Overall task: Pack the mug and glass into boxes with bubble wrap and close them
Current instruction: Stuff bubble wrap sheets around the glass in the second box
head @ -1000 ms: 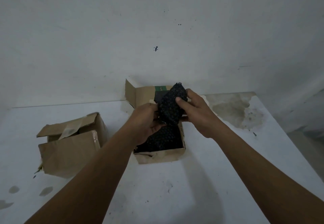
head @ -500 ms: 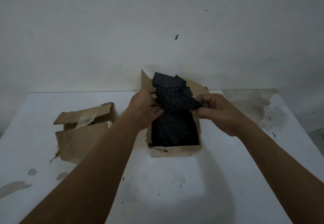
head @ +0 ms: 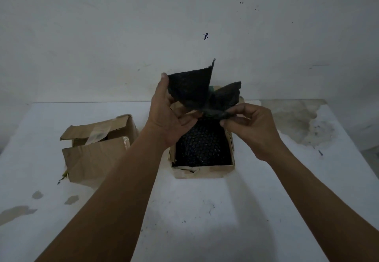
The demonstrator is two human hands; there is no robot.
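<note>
At the left of the white table [head: 205, 210] sits a brown cardboard box [head: 96, 149] with its flaps partly folded over and a strip of tape on the top one; it stands well apart from my hands, with bare tabletop in front of it and a few grey stains near the left edge; my left hand [head: 168, 116] is raised over the open box [head: 203, 171] in the middle, fingers pinching the left edge of a piece of black bubble wrap [head: 192, 89]; the piece stands upright, its long axis running up from the box, its torn top corner pointing at the wall; more black bubble wrap lines the inside of the open box below; my right hand [head: 250, 126] pinches the lower bunched part of the piece just above the box's right wall; the table's right side is stained and free, and its near half is bare.
</note>
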